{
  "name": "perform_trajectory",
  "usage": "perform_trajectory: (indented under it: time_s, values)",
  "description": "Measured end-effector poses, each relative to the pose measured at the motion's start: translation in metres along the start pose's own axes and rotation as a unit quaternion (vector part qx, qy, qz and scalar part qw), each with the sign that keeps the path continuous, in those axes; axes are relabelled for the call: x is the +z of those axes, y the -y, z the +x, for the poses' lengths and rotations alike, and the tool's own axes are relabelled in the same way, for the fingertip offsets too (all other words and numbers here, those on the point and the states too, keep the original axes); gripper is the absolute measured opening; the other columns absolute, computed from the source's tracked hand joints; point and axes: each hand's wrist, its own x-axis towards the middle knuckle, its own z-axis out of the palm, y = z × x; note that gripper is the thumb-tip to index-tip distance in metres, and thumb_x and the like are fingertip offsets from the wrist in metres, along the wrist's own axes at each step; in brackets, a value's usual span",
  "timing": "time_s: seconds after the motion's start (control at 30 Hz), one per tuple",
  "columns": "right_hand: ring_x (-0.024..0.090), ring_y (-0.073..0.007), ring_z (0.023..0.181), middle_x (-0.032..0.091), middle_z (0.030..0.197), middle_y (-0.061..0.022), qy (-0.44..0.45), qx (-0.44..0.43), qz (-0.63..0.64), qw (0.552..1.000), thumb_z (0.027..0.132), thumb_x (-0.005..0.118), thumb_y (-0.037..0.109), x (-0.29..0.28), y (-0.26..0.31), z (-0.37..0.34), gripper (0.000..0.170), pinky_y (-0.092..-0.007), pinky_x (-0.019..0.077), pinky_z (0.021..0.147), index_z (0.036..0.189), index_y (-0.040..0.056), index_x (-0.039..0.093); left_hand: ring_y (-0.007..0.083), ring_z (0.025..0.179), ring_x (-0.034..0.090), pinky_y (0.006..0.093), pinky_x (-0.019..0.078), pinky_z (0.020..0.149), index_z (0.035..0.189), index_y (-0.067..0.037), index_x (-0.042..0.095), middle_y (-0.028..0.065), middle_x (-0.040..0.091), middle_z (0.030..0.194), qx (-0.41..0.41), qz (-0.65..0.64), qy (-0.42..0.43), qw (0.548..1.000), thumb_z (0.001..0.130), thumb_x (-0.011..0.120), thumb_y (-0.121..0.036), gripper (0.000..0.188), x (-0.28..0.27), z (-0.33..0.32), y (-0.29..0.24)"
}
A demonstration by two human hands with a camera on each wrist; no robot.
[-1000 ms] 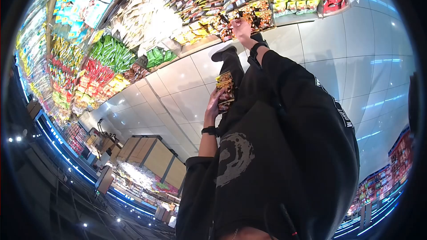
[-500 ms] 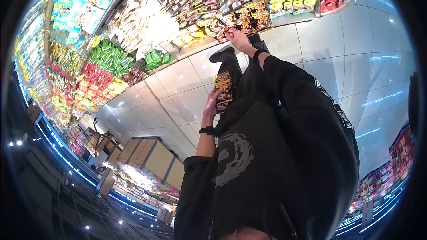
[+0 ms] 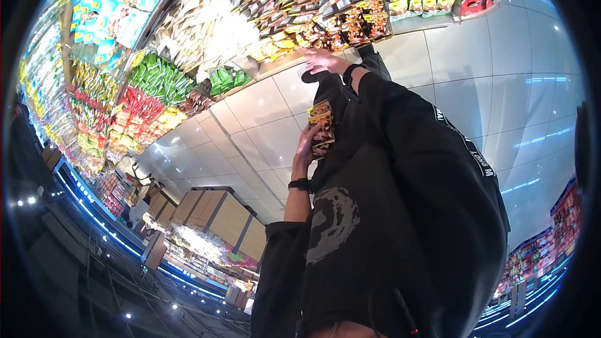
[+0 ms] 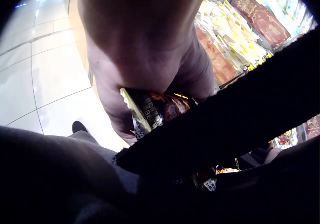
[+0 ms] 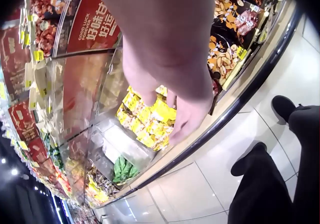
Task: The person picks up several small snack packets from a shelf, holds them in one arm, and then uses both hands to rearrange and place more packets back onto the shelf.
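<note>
Hands well apart. Left hand (image 3: 304, 146) clamped round snack packets (image 3: 322, 120), which sit in front of the person's body, above the tiled floor (image 3: 256, 116). Right hand (image 3: 324, 61) has loose, extended fingers over the yellow packets (image 5: 142, 120) in the display; can't tell if it touches them. Dark nut packets (image 5: 226, 58) lie just beside.
</note>
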Motion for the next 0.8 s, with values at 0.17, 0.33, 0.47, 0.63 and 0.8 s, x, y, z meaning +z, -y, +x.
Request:
perform_trajectory:
  time_s: [0.17, 0.33, 0.47, 0.63, 0.8]
  values:
    - [0.067, -0.0258, 0.08, 0.065, 0.087, -0.0187, 0.027, 0.027, -0.441, 0.897, 0.086, 0.061, 0.023, 0.023, 0.018, -0.027, 0.092, -0.0395, 0.0523, 0.069, 0.152, 0.0136, -0.001, 0.0107, 0.063, 0.063, 0.0235, 0.0531, 0.052, 0.12, -0.005, 0.052, 0.0008, 0.063, 0.08, 0.016, -0.027, -0.044, 0.999, 0.093, 0.061, -0.02, 0.031, 0.011, -0.007, -0.005]
    - [0.054, -0.0452, 0.117, 0.051, 0.131, -0.0301, 0.019, -0.096, -0.46, 0.882, 0.087, 0.062, 0.026, 0.005, -0.021, 0.011, 0.091, -0.0471, 0.0408, 0.101, 0.152, 0.0121, 0.0, 0.01, 0.063, 0.062, 0.0244, 0.0538, 0.052, 0.119, -0.005, 0.052, 0.0028, 0.064, 0.083, 0.004, -0.035, 0.002, 0.999, 0.093, 0.061, -0.02, 0.031, -0.006, -0.004, -0.005]
    - [0.06, -0.0401, 0.109, 0.053, 0.126, -0.0299, -0.064, -0.101, -0.521, 0.845, 0.085, 0.059, 0.025, 0.018, -0.018, 0.0, 0.089, -0.0458, 0.0468, 0.094, 0.151, 0.0073, 0.002, 0.0106, 0.062, 0.062, 0.027, 0.0541, 0.049, 0.12, -0.005, 0.052, 0.0034, 0.064, 0.084, 0.015, -0.043, -0.007, 0.999, 0.094, 0.06, -0.019, 0.031, -0.005, -0.002, -0.007]
    - [0.057, -0.0414, 0.113, 0.046, 0.135, -0.0304, -0.099, -0.117, -0.515, 0.843, 0.086, 0.057, 0.024, 0.021, -0.017, -0.01, 0.086, -0.0465, 0.0457, 0.096, 0.151, 0.0074, 0.004, 0.0119, 0.064, 0.064, 0.0282, 0.0557, 0.054, 0.122, -0.005, 0.052, 0.0036, 0.065, 0.085, 0.013, -0.044, -0.001, 0.999, 0.093, 0.06, -0.019, 0.033, -0.001, -0.003, -0.01]
    - [0.055, -0.0391, 0.117, 0.045, 0.137, -0.0265, -0.166, -0.116, -0.519, 0.83, 0.084, 0.056, 0.02, 0.025, -0.017, -0.008, 0.08, -0.0458, 0.0454, 0.097, 0.151, 0.0098, 0.013, 0.0126, 0.067, 0.065, 0.0283, 0.0561, 0.055, 0.122, -0.005, 0.052, 0.0041, 0.065, 0.086, 0.005, -0.037, 0.004, 0.999, 0.093, 0.06, -0.018, 0.033, -0.011, 0.0, -0.005]
